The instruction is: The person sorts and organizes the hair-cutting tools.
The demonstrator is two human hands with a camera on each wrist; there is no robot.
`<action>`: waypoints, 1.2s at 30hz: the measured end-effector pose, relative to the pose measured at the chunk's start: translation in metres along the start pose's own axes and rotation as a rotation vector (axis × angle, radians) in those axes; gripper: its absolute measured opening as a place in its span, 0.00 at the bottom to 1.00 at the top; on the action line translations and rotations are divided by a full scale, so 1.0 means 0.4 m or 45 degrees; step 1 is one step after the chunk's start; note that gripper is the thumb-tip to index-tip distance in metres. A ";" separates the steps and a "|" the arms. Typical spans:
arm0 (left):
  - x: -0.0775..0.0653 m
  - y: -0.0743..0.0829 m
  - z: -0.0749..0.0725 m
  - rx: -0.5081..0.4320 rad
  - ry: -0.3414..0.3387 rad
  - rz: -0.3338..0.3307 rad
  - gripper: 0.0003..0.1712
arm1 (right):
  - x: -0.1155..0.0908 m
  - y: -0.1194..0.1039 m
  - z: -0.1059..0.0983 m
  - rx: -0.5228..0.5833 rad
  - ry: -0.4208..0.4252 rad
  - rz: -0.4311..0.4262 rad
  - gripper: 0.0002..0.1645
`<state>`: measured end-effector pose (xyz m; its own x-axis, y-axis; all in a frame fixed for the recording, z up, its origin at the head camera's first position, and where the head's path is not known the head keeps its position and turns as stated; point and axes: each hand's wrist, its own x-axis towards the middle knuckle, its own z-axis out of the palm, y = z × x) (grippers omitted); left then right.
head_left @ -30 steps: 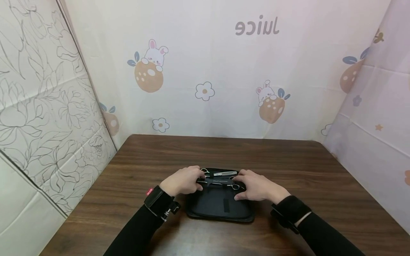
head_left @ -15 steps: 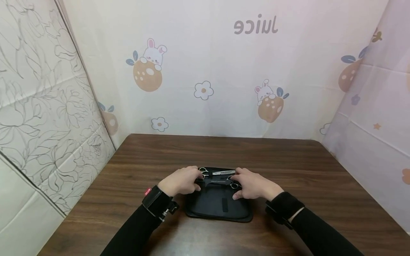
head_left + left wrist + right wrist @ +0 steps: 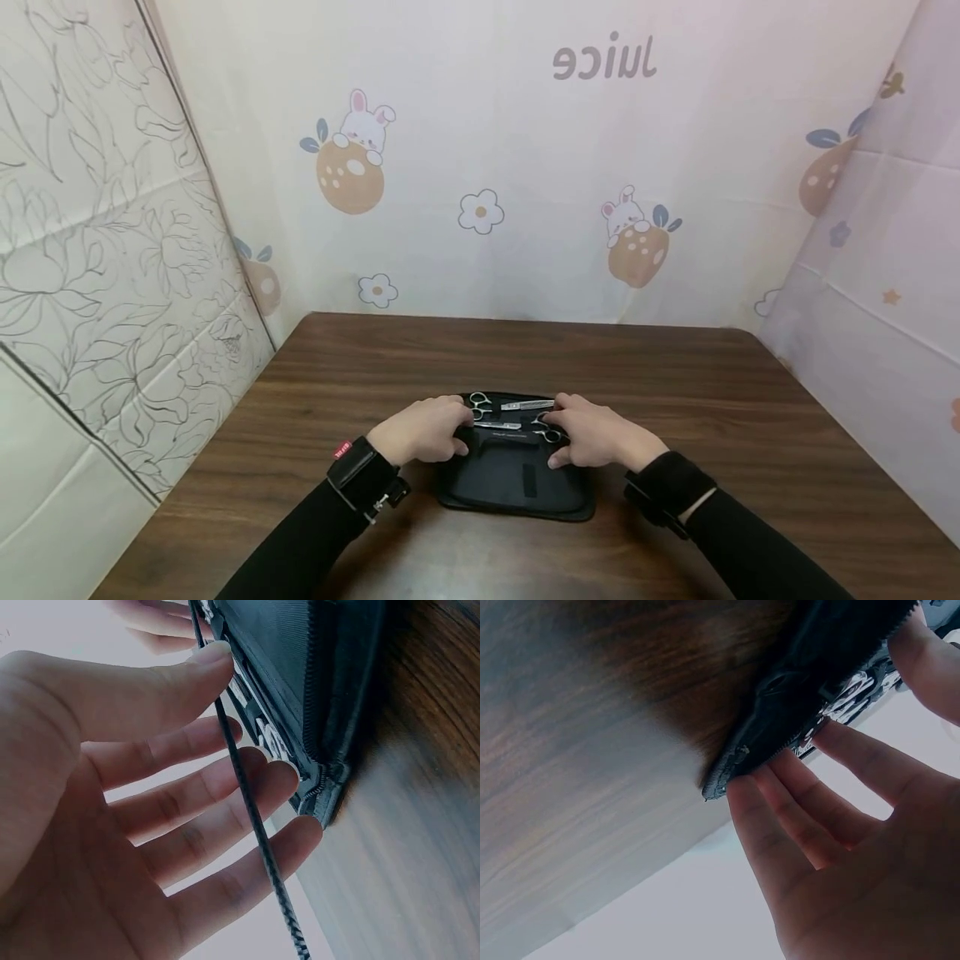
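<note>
While the black case (image 3: pixel 483 487) rests on the table (image 3: pixel 525 554), the left hand (image 3: pixel 426 428) — fingers spread — touches it at 10 o'clock; the right hand (image 3: pixel 600 432), likewise spread, touches it at 2 o'clock. Two pairs of scissors (image 3: pixel 527 405) lie toward 12 o'clock, between both hands.

Scissors (image 3: pixel 528 405) in black case (image 3: pixel 487 483) between two hands (image 3: pixel 423 429) (image 3: pixel 600 433)

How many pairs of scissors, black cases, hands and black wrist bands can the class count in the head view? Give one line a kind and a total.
Scissors: far pair and near pair, 2
Cases: black case, 1
Hands: left hand and right hand, 2
Wrist bands: left band and right band, 2
Total: 7
</note>
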<state>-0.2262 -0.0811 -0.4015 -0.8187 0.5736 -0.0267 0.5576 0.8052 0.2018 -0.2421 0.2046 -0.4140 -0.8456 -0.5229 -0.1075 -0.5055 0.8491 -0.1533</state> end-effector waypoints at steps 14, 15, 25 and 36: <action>-0.025 -0.008 0.001 0.016 -0.033 -0.050 0.19 | 0.000 -0.002 0.002 -0.008 -0.008 0.014 0.39; -0.027 -0.008 0.000 0.017 -0.032 -0.049 0.19 | 0.000 -0.002 0.002 -0.007 -0.010 0.013 0.39; -0.045 0.004 -0.001 -0.005 -0.051 -0.054 0.18 | 0.000 0.000 0.003 -0.020 -0.014 0.007 0.38; -0.071 -0.002 0.005 -0.019 -0.063 -0.058 0.17 | 0.001 -0.002 0.003 -0.021 -0.023 0.015 0.39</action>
<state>-0.2030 -0.0977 -0.4027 -0.8350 0.5436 -0.0847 0.5177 0.8284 0.2138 -0.2421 0.2037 -0.4150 -0.8483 -0.5141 -0.1269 -0.4986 0.8562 -0.1357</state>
